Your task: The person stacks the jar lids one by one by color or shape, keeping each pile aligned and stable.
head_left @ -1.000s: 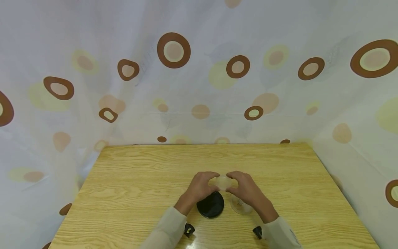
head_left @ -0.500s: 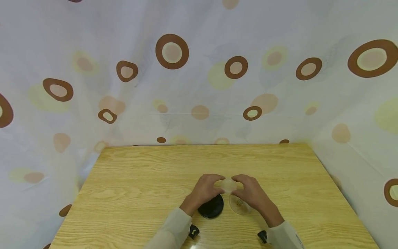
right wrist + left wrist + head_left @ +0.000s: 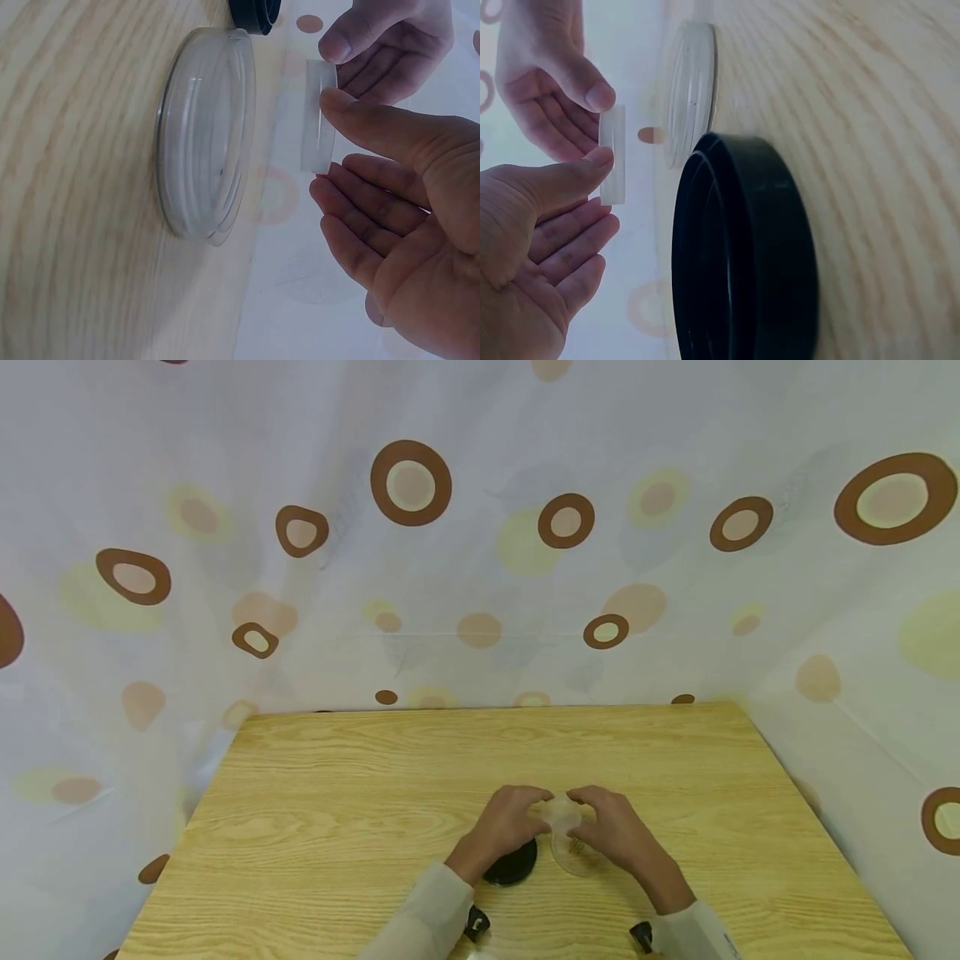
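Both hands hold up one small translucent white disc (image 3: pixel 562 815) above the table. My left hand (image 3: pixel 513 820) pinches its left side between thumb and fingers. From the opposite side, my right hand (image 3: pixel 615 828) grips its edge the same way; the right wrist view shows the thumb on the rim of the disc (image 3: pixel 319 116). Below the left hand lies a shallow black round dish (image 3: pixel 780 240), partly hidden by that hand in the head view. A clear round petri dish (image 3: pixel 206 135) lies to its right, partly covered by the disc and right hand in the head view.
The wood-grain table (image 3: pixel 337 793) spreads around the hands. A white curtain (image 3: pixel 480 568) with brown and yellow spots stands behind it and along both sides. Black straps (image 3: pixel 476 924) show at the wrists near the light sleeves (image 3: pixel 420 914).
Both hands have shifted right and a little toward me with the disc between them. In the head view, the disc now overlaps the petri dish. The two dishes stay in place.
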A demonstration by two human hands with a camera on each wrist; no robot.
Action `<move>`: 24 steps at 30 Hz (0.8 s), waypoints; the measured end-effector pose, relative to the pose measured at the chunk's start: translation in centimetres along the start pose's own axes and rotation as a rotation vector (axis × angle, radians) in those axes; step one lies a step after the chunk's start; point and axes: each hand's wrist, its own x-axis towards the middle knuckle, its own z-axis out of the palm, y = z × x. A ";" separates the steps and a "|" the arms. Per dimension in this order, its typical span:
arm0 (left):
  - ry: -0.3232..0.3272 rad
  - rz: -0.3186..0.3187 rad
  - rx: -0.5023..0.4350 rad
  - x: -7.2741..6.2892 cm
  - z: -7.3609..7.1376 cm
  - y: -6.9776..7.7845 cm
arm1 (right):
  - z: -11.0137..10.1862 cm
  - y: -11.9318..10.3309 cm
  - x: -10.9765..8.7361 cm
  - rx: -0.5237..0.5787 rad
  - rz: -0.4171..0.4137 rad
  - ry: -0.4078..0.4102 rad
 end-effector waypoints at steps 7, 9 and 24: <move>-0.059 -0.007 0.087 0.1 0.4 0.7 | 0.1 0.3 -0.5 -0.011 0.030 0.001; -0.072 -0.003 0.109 0.1 0.5 0.8 | 0.2 0.5 -0.6 -0.010 0.038 -0.003; -0.104 0.050 0.144 0.6 2.2 1.5 | 0.2 1.2 -1.6 -0.021 0.106 -0.033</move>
